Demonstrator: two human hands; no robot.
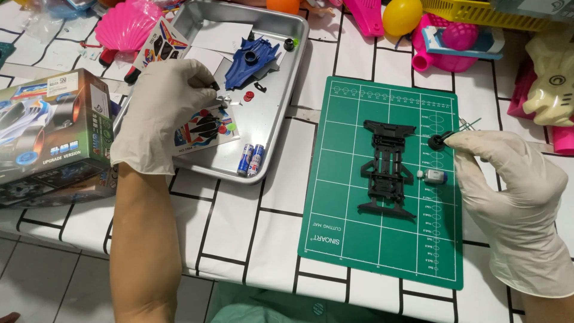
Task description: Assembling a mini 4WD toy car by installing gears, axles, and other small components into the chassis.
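My left hand, in a white glove, reaches into the metal tray and pinches a small dark part over a sticker sheet. In the tray lie a blue toy car body, small red parts and two batteries. My right hand, also gloved, holds a small black wheel on a thin axle at the right side of the green cutting mat. A black toy car chassis and a small silver motor lie on the mat.
A toy car kit box stands at the left. Plastic toys crowd the back: a pink shell, a yellow egg, a yellow basket, a cream figure. The table's front edge runs along the bottom.
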